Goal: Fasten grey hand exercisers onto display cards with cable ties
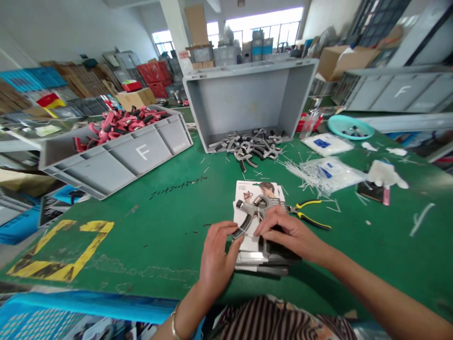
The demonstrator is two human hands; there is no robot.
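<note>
A grey and black spring clamp [248, 217] lies on a stack of printed cards [244, 190]. My left hand [216, 255] is closed with fingers and thumb at the end of the clamp's black ribbed handle. Over the card, my right hand [285, 229] is pinched beside the clamp. A thin pale strip, seemingly a cable tie [247, 232], runs to its fingertips, which partly hide it. Pliers with yellow and black handles [311, 215] rest just beyond my right hand. Beneath that hand the lower cards are in dark shadow.
A grey bin [247, 104] on its side spills several spring clamps [253, 146]. To the left, another grey bin [141, 153] holds red and black clamps [120, 123]. Loose white cable ties [306, 177], plastic bags [332, 172], a glove [385, 174] and a turquoise tray [339, 127] occupy the right.
</note>
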